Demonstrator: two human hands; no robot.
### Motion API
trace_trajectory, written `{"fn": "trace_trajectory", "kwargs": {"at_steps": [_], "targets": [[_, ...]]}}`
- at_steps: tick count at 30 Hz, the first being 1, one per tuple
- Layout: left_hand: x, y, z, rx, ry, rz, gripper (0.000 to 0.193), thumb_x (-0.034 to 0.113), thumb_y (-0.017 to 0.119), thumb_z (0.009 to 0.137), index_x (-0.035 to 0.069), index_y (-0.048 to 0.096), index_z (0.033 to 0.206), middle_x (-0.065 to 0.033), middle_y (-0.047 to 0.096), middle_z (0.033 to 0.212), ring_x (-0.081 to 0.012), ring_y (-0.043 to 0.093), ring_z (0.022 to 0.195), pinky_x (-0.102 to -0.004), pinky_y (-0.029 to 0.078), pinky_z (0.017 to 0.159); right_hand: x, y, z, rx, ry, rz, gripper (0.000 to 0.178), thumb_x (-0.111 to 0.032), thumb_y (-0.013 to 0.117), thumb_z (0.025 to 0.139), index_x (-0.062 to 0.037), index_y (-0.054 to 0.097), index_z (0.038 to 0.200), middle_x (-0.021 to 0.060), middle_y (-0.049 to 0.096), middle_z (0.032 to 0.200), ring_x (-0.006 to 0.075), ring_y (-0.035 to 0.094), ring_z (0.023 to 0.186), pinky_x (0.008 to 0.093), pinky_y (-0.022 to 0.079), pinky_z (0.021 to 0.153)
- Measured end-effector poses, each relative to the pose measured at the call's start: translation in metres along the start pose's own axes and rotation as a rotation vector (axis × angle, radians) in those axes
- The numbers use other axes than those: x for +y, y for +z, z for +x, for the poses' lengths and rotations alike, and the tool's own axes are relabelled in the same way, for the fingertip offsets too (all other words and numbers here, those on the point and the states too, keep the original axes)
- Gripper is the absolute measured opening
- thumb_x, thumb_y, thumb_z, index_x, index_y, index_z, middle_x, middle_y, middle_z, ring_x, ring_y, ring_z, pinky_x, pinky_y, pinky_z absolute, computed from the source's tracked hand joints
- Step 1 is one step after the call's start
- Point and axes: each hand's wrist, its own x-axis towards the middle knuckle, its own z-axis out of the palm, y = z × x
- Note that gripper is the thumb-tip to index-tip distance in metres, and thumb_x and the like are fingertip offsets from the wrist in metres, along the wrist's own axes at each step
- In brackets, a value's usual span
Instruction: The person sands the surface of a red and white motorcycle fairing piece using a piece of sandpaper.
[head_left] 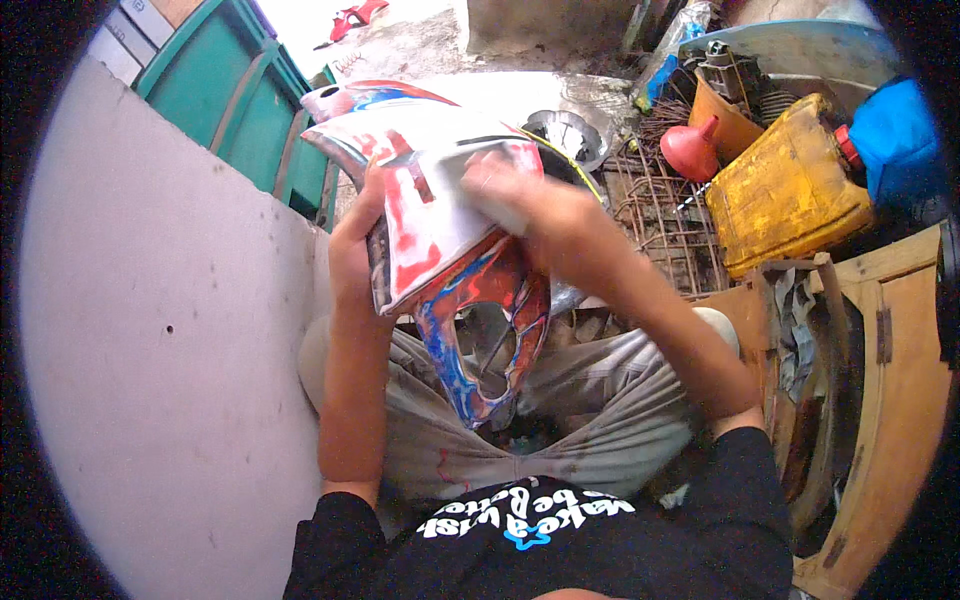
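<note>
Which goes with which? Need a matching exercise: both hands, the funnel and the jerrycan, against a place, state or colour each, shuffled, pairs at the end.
Column one:
1. Left hand
2. Funnel
3. Right hand
4. Jerrycan

Column two:
A. Yellow, with dark grime
B. Blurred, over the face of the painted fairing panel
C. At the left edge of the painted fairing panel
D. Pinkish red

Pairs: 1-C, 2-D, 3-B, 4-A
</note>
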Motion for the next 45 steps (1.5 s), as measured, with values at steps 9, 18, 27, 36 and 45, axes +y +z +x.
{"fn": "trace_trajectory", "kwargs": {"at_steps": [9,18,27,36,45], "targets": [[0.004,0.014,0.0,0.143,0.12,0.257,0.048,0.031,0.045,0.106,-0.004,0.043,0.139,-0.0197,0.059,0.131,-0.0303,0.061,0.117,-0.0463,0.048,0.103,0.011,-0.004,-0.001,0.02,0.081,0.003,0.045,0.008,0.051,0.088,-0.0044,0.059,0.131,0.0198,0.062,0.131,0.0324,0.061,0.121,0.0403,0.05,0.103],[0.008,0.004,-0.002,-0.051,0.116,0.045,0.047,0.028,0.045,0.106,-0.003,0.04,0.141,-0.019,0.058,0.132,-0.0313,0.06,0.119,-0.0464,0.046,0.106,0.011,-0.011,0.003,0.025,0.144,-0.024,0.043,0.005,0.052,0.091,-0.0066,0.058,0.131,0.0199,0.066,0.124,0.0318,0.066,0.114,0.0379,0.055,0.096],[0.006,0.005,-0.002,0.018,0.073,0.068,0.047,0.029,0.046,0.106,-0.005,0.043,0.138,-0.0199,0.06,0.129,-0.03,0.063,0.114,-0.0455,0.05,0.101,0.04,-0.027,0.001,0.003,0.293,0.071,0.03,-0.003,0.053,0.098,-0.0017,0.06,0.127,0.0195,0.071,0.108,0.0316,0.069,0.101,0.0354,0.053,0.086],[0.003,0.004,0.002,-0.138,0.054,-0.076,0.046,0.028,0.047,0.106,-0.004,0.043,0.139,-0.0195,0.06,0.127,-0.0297,0.063,0.114,-0.0453,0.05,0.101,0.045,-0.029,0.002,0.282,0.488,0.455,0.028,-0.018,0.061,0.099,0.0048,0.066,0.115,0.0114,0.072,0.098,0.0169,0.067,0.083,0.0303,0.051,0.076],[0.006,-0.003,0.001,0.065,0.047,0.087,0.043,0.026,0.049,0.105,-0.002,0.045,0.137,-0.0181,0.061,0.126,-0.0287,0.064,0.113,-0.0453,0.05,0.101,0.047,-0.035,0.007,0.467,0.57,0.423,0.024,-0.016,0.075,0.09,0.0002,0.06,0.1,0.0089,0.068,0.089,0.0141,0.066,0.081,0.0287,0.054,0.072]]}}
